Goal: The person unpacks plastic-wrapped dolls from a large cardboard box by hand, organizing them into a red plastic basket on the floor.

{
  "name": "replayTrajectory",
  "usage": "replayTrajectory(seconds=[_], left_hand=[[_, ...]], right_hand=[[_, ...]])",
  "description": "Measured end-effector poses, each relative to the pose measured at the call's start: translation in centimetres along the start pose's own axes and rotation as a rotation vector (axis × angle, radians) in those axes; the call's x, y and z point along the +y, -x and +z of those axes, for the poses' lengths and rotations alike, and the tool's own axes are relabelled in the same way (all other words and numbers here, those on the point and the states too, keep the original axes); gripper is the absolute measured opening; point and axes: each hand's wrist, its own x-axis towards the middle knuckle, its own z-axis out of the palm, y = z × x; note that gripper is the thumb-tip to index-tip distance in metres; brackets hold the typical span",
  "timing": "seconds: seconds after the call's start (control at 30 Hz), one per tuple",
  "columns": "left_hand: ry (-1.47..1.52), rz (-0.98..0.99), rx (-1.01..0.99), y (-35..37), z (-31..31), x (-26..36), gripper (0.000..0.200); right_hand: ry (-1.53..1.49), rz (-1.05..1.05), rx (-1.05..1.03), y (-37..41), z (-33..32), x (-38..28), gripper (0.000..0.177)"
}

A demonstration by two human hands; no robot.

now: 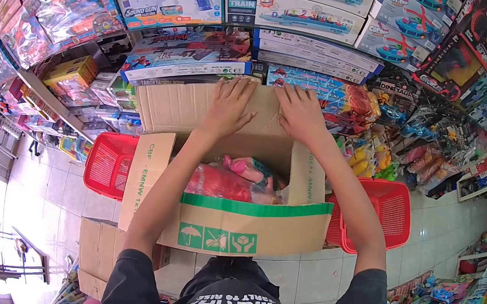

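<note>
A cardboard box point(295, 230) with a green stripe and printed symbols stands open in front of me. Inside lie plastic-wrapped toys, among them a red bagged item point(219, 181) and a pink piece point(239, 168). My left hand point(229, 108) rests on the raised far flap point(168, 107), fingers spread toward its top edge. Beside it, my right hand point(300, 113) also lies on that flap with fingers stretched out. Both thumbs show on the near face. Whether the fingertips curl over the edge is hard to see.
Red plastic baskets point(109, 162) flank the box, the other basket point(383, 215) at its right. Shelves of boxed toys rise ahead, with a Spider-Man box point(189, 54) just beyond the flap. Another cardboard box point(96, 256) sits at lower left. Bagged toys point(370, 156) hang at right.
</note>
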Motion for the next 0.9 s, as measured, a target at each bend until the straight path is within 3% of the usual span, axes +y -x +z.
replayTrajectory(seconds=[0.27,0.33,0.57,0.63,0.83,0.9], left_hand=[[-0.032,-0.091,-0.063,1.3,2.5,-0.9,0.067],[-0.013,-0.115,-0.104,1.8,3.0,-1.0,0.065],[0.113,-0.141,-0.326,4.5,4.8,-0.2,0.051],[0.121,-0.14,-0.316,5.0,5.1,-0.1,0.049],[0.163,-0.132,-0.298,5.4,5.5,0.0,0.044],[0.186,-0.125,-0.313,5.3,4.9,0.4,0.043]], right_hand=[[0.181,0.07,0.073,0.0,6.0,-0.1,0.064],[-0.034,0.114,-0.008,0.8,6.0,-0.7,0.063],[-0.219,0.163,-0.13,3.2,8.5,-2.9,0.055],[-0.312,0.236,-0.313,3.5,8.4,-3.1,0.05],[-0.402,0.264,-0.197,4.5,9.2,-3.1,0.048],[-0.439,0.27,-0.243,4.4,9.2,-2.7,0.048]])
